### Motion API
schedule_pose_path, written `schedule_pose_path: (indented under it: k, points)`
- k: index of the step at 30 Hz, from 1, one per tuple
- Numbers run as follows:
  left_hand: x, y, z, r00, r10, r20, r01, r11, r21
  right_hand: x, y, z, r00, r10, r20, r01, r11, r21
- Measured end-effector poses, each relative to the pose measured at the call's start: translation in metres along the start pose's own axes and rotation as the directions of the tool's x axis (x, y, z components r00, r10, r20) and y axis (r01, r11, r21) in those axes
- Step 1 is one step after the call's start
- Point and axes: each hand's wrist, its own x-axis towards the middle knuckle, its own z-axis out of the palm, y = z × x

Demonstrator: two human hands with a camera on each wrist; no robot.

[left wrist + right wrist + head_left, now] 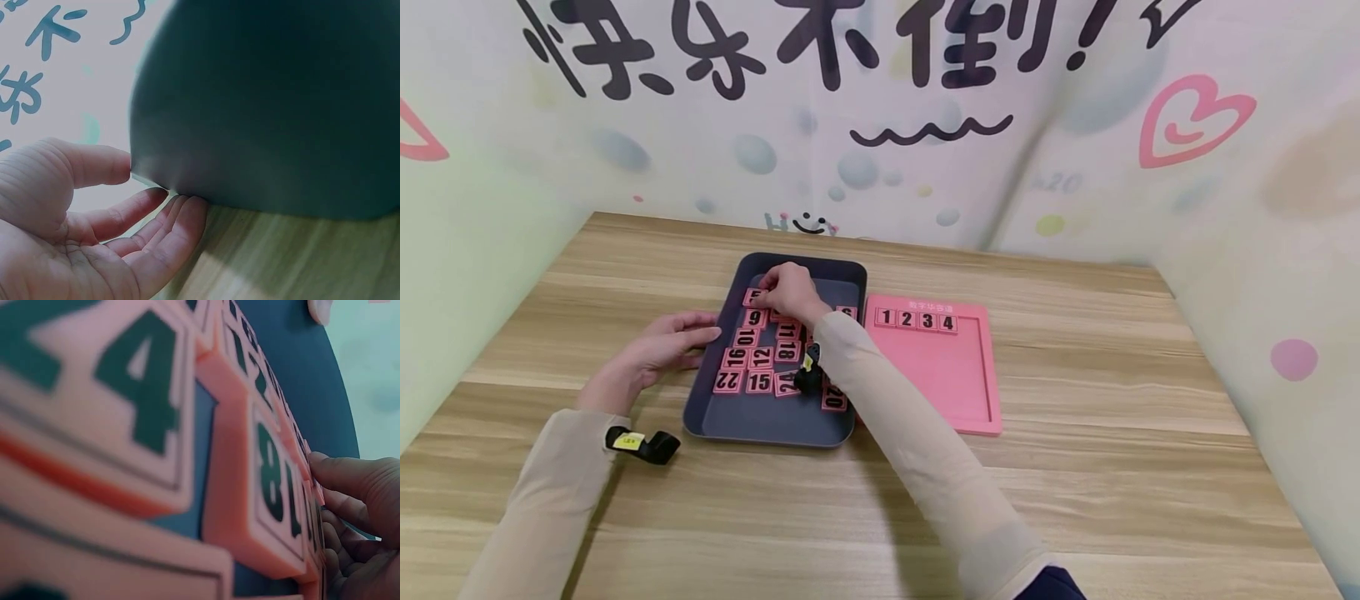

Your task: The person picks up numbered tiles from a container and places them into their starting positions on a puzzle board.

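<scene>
A dark tray (767, 425) lies on the table with several pink number tiles in it, among them a 9 tile (755, 318), a 15 tile (759, 382) and a 22 tile (727, 382). At the tray's far left, thumb and fingers of my right hand (792, 293) pinch the 5 tile (752, 296). My left hand (666, 346) rests against the tray's left side; in the left wrist view its relaxed fingertips (194, 209) touch the outer wall (250, 156). Right of the tray, a pink frame board (932, 375) carries tiles 1, 2, 3 and 4 (948, 323) along its top.
My right forearm (910, 417) crosses over the tray's right edge and the board's lower left, hiding some tiles. Wood-grain table (1097, 400) extends around both. A printed cloth backdrop (880, 183) stands behind the table's far edge.
</scene>
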Motion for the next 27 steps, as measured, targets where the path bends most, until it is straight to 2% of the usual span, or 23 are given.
schedule_pose_path:
  k: [9,15,27]
  points:
    - [-0.0002,0.0017,-0.0002,1.000,0.011,0.005,-0.011,1.000,-0.015,0.0051,0.0021,-0.0035,0.998,-0.031,0.057,0.033,0.999,-0.041]
    - [0.0002,0.0015,-0.0003,1.000,0.003,0.000,-0.003,1.000,0.005,0.0055,0.0025,-0.0056,0.997,-0.052,0.049,0.055,0.997,-0.051]
    - [0.0010,0.0006,0.0007,1.000,-0.006,0.001,0.006,1.000,0.014,0.0072,0.0028,-0.0051,0.995,-0.079,0.059,0.086,0.987,-0.136]
